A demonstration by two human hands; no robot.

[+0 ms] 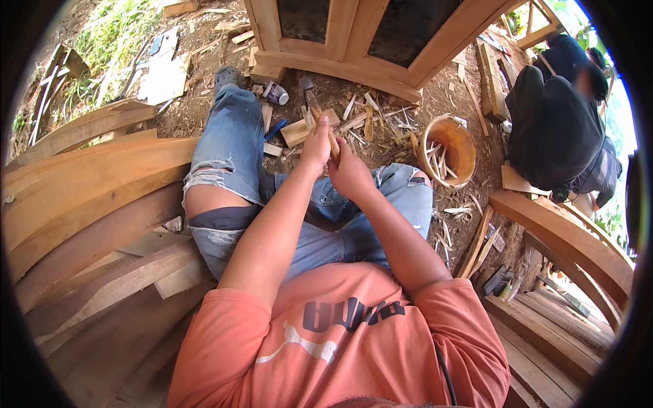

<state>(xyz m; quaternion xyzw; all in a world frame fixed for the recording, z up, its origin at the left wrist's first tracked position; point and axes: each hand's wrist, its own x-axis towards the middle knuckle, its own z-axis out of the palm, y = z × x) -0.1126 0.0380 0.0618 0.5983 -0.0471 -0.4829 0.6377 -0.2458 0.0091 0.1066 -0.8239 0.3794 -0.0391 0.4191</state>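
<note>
In front of my knees, both hands meet on a wooden-handled tool [313, 103] with a grey metal end pointing away from me. My left hand [315, 145] closes round the handle, its thumb lying along the wood. Close behind it, my right hand [349, 171] wraps the near part of the handle. Below the tool, a short wood block [299, 132] lies on the ground among shavings. A blue item [275, 129], too small to name, rests left of the block. What the metal end is exactly, I cannot make out.
A panelled wooden frame [340, 66] stands ahead. Right of my knee is a bucket [471, 160] holding wood strips. Another person [554, 132] crouches at the right. Curved timbers [102, 173] are stacked at left; a curved beam [564, 238] lies at right. A crumpled container [275, 93] sits near my foot.
</note>
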